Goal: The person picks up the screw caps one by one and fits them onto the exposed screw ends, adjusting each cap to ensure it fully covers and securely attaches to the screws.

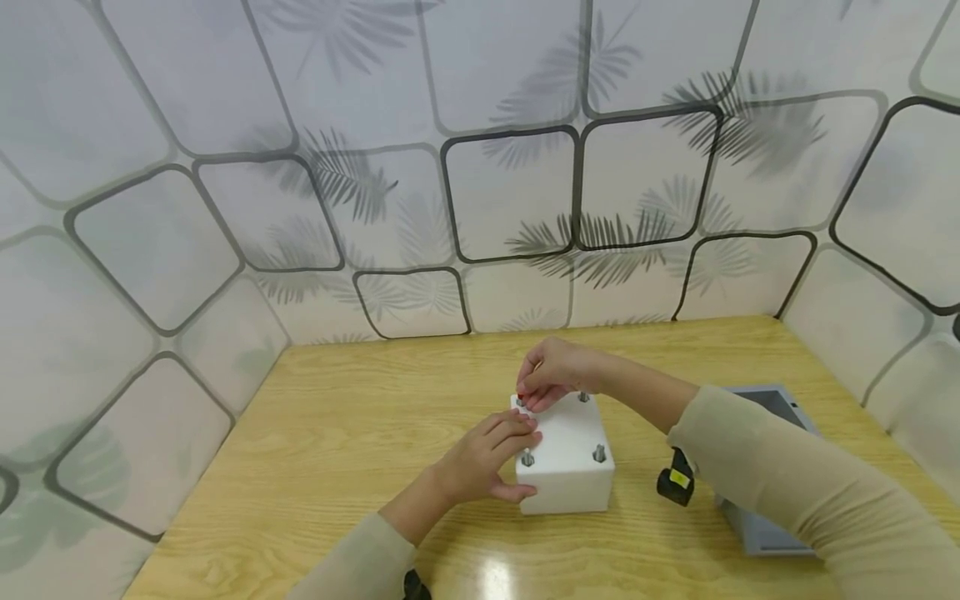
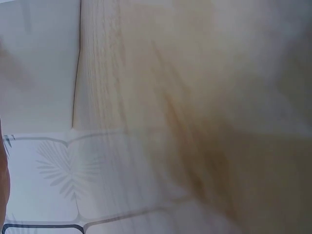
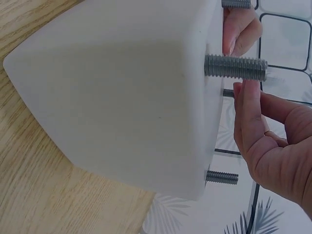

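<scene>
A white block [image 1: 564, 433] stands on the wooden table with threaded metal studs [image 1: 599, 452] rising from its top corners. My left hand [image 1: 483, 458] grips the block's left side, fingers over the top edge and thumb low near the front corner. At the far left stud [image 3: 228, 92], the fingertips of my right hand [image 1: 558, 375] pinch a small orange-red piece [image 1: 521, 396], mostly hidden by the fingers. The right wrist view shows the right fingertips close around that stud's end. The left wrist view is blurred, with a white face [image 2: 39, 63] at upper left.
A grey bin [image 1: 772, 533] stands on the right of the table, partly behind the right sleeve [image 1: 795, 475]. A black wrist device [image 1: 677, 479] with a yellow label hangs under the right forearm. Patterned wall covering [image 1: 510, 200] encloses the table [image 1: 337, 433] at the back and sides.
</scene>
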The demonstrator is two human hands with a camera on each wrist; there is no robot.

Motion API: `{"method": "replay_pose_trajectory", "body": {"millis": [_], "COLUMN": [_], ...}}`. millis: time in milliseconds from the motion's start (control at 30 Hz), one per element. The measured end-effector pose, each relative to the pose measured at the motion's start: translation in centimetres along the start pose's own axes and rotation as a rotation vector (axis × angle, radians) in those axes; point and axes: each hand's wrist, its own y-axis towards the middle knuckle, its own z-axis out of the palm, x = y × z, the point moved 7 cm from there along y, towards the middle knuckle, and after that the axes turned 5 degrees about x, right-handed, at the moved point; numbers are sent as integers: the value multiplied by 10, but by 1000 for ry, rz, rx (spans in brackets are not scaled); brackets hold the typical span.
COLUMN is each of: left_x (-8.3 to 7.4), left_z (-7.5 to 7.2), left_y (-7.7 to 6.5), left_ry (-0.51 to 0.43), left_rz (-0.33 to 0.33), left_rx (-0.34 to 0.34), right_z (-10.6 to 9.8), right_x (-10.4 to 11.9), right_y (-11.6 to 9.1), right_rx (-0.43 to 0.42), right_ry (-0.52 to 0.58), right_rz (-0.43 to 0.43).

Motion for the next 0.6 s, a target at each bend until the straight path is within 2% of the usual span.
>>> {"method": "replay_pose_trajectory", "body": {"millis": [600], "left_x": [-1], "left_z": [-1], "left_y": [1], "left_ry": [-4], "left_rz": [-1], "left_rx": [-13], "right_z": [2], "right_x": [-6], "right_y": [2], "right_rx": [-17], "right_ry": [-3], "right_rz": [26]}}
